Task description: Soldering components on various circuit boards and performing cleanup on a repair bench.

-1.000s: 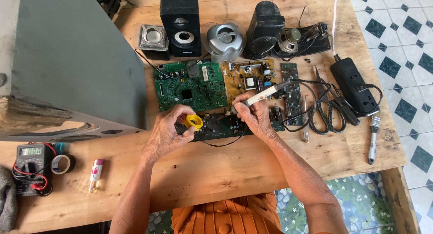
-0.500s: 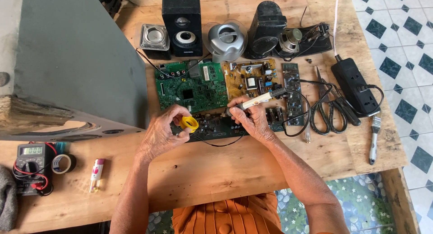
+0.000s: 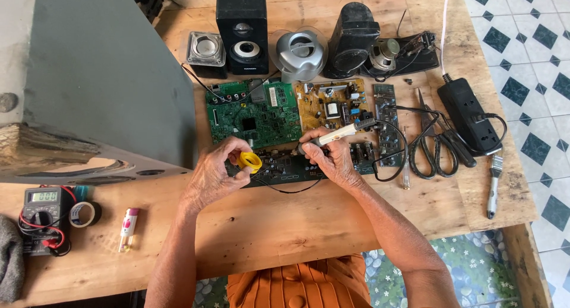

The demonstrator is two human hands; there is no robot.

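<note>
Workbench: soldering iron in right hand

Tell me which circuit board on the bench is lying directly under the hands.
The dark board at the front edge of the group: both hands work over it. The green board and the yellow-brown board lie behind it, untouched.

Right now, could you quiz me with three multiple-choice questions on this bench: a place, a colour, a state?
1. Where is the multimeter?
A. near left part of the table
B. beside the scissors
C. on the green board

2. What colour is the small spool in the left hand?
A. red
B. yellow
C. blue

3. How is the soldering iron?
A. lying on the table
B. standing in a holder
C. gripped in the right hand

Answers: 1 A, it sits by the tape roll. 2 B, yellow shows between the fingers. 3 C, the fingers wrap its handle.
</note>
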